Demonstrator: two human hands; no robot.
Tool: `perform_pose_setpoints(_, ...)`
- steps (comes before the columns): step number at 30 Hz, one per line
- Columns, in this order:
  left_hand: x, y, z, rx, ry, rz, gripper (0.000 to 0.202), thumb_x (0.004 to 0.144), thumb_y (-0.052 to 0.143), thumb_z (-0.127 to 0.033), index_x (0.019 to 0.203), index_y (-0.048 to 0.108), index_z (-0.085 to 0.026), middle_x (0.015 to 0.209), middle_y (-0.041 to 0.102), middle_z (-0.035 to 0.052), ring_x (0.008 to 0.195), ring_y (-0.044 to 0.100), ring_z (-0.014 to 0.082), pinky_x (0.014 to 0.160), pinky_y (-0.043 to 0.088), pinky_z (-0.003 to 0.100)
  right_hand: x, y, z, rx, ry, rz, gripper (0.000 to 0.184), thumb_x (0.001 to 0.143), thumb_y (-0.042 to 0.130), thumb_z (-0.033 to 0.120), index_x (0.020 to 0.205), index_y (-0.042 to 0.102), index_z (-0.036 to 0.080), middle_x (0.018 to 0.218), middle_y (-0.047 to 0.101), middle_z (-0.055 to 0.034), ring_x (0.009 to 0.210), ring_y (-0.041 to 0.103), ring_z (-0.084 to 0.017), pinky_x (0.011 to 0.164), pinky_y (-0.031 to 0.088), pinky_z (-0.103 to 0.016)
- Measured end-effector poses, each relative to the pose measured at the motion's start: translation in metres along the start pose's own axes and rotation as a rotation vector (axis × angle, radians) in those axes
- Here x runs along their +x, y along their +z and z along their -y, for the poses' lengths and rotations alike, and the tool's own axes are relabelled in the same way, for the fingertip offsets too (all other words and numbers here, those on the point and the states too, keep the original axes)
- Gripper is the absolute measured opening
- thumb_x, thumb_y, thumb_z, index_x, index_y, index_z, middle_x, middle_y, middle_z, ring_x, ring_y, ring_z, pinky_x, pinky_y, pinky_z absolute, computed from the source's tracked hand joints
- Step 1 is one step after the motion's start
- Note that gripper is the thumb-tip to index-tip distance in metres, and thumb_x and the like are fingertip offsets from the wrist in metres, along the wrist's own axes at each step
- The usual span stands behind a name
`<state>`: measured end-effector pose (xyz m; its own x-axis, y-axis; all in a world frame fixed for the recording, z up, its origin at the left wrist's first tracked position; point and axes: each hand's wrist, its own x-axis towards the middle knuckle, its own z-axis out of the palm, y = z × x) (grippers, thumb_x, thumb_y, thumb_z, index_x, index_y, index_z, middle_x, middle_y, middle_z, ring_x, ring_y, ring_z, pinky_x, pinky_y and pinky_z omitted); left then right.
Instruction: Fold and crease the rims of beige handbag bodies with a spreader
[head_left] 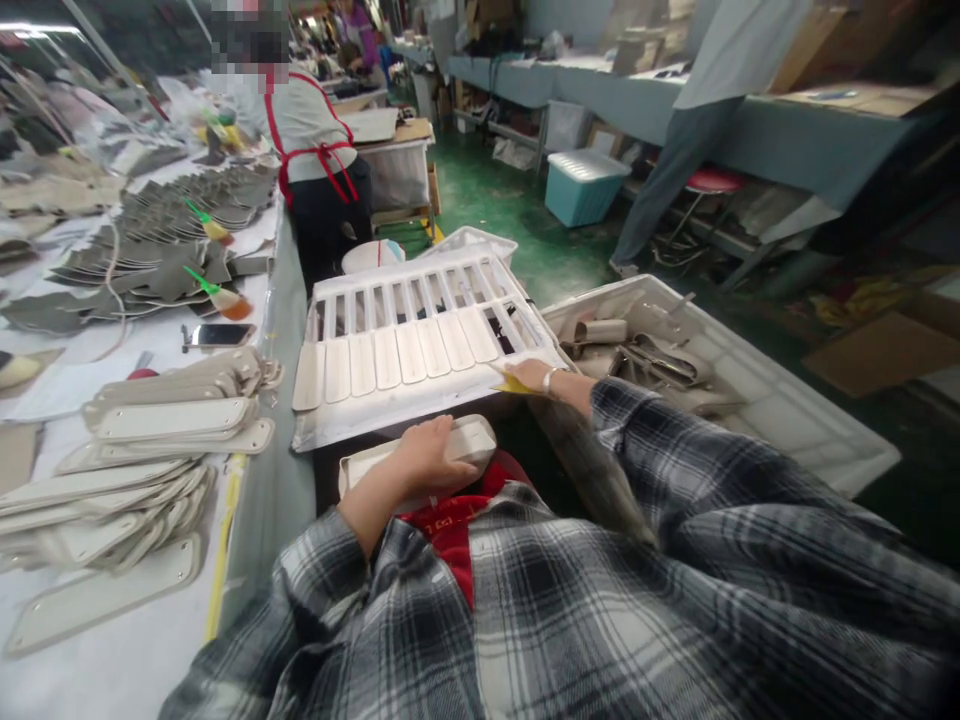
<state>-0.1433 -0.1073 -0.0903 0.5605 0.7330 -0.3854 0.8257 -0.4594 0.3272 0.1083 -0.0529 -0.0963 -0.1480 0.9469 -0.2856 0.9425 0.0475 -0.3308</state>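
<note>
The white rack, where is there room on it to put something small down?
There's a narrow bare band on the rack, between the pale strips and its near edge. Behind the strips are open slots, where small things might drop through. It's crowded where the strips lie and at the near right corner by the right hand.

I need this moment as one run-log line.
left hand: holding pale pieces | right hand: at near edge of rack | rack: pale strips in row
</note>
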Motion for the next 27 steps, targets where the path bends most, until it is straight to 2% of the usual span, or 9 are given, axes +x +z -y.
perform_pose_setpoints(2,0.023,-0.007,-0.008,-0.093,0.048,0.133,0.084,0.062,0.065,-0.060,0.129,0.044,-0.015,0.136,0.047,0.0171,0.120,0.048,0.0325,0.098,0.037,0.037,-0.030,0.013,-0.021,0.114,0.067,0.112,0.036,0.097,0.038,0.033,0.100,0.062,0.006,0.090,0.067,-0.0081,0.074,0.063,-0.014,0.068,0.050,-0.026)
perform_pose_setpoints(5,0.047,-0.015,-0.016,-0.124,0.051,0.267,0.083,0.053,0.072,-0.058,0.122,0.050,-0.019,0.127,0.056,0.0132,0.112,0.053,0.0318,0.092,0.041,0.036,-0.073,0.036,-0.039,0.290,0.079,0.271,0.041,0.099,0.027,0.026,0.106,0.061,0.003,0.094,0.069,-0.0127,0.075,0.064,-0.012,0.062,0.046,-0.018)
perform_pose_setpoints(7,0.052,-0.016,-0.022,-0.087,0.007,0.287,0.084,0.047,0.075,-0.058,0.118,0.052,-0.018,0.123,0.058,0.0145,0.109,0.054,0.0340,0.088,0.043,0.036,-0.093,0.047,-0.044,0.380,0.071,0.335,0.038,0.098,0.028,0.023,0.113,0.058,0.005,0.099,0.068,-0.0145,0.076,0.065,-0.012,0.061,0.046,-0.017)
perform_pose_setpoints(10,0.051,-0.010,-0.029,-0.054,-0.037,0.243,0.085,0.047,0.075,-0.058,0.116,0.052,-0.016,0.119,0.058,0.0169,0.105,0.056,0.0356,0.084,0.044,0.037,-0.109,0.058,-0.044,0.567,0.086,0.442,0.034,0.097,0.029,0.023,0.116,0.055,0.010,0.102,0.068,-0.0127,0.072,0.066,-0.012,0.061,0.048,-0.019)
perform_pose_setpoints(14,0.043,0.009,-0.033,0.050,-0.012,0.084,0.078,0.054,0.071,-0.056,0.115,0.050,-0.013,0.110,0.059,0.0168,0.099,0.057,0.0335,0.080,0.044,0.037,-0.109,0.067,-0.037,0.853,0.106,0.648,0.027,0.095,0.035,0.030,0.111,0.051,0.016,0.091,0.068,-0.0068,0.060,0.064,-0.012,0.053,0.051,-0.022)
perform_pose_setpoints(17,0.038,0.025,-0.035,0.174,0.037,-0.098,0.073,0.062,0.065,-0.050,0.120,0.046,-0.010,0.110,0.057,0.0161,0.099,0.054,0.0317,0.081,0.042,0.039,-0.096,0.072,-0.033,1.034,0.034,0.739,0.028,0.087,0.051,0.040,0.101,0.044,0.016,0.079,0.065,-0.0023,0.051,0.060,-0.011,0.047,0.050,-0.023)
perform_pose_setpoints(21,0.035,0.039,-0.034,0.266,0.060,-0.256,0.076,0.070,0.059,-0.043,0.131,0.037,-0.004,0.113,0.054,0.0177,0.102,0.050,0.0311,0.085,0.037,0.041,-0.074,0.073,-0.030,0.968,-0.095,0.642,0.044,0.076,0.066,0.046,0.097,0.040,0.017,0.078,0.060,0.0002,0.049,0.059,-0.010,0.040,0.048,-0.020)
perform_pose_setpoints(24,0.034,0.042,-0.030,0.252,0.090,-0.287,0.083,0.073,0.057,-0.043,0.139,0.027,-0.003,0.116,0.053,0.0178,0.102,0.049,0.0302,0.086,0.035,0.040,-0.062,0.069,-0.023,0.796,-0.171,0.553,0.041,0.076,0.065,0.043,0.100,0.044,0.017,0.081,0.057,-0.0008,0.051,0.059,-0.010,0.038,0.046,-0.018)
perform_pose_setpoints(27,0.034,0.042,-0.025,0.227,0.121,-0.289,0.090,0.073,0.057,-0.041,0.145,0.014,-0.005,0.114,0.054,0.0161,0.099,0.049,0.0287,0.086,0.034,0.038,-0.055,0.064,-0.016,0.723,-0.184,0.565,0.038,0.079,0.061,0.042,0.102,0.044,0.017,0.079,0.056,0.0001,0.047,0.058,-0.010,0.035,0.046,-0.020)
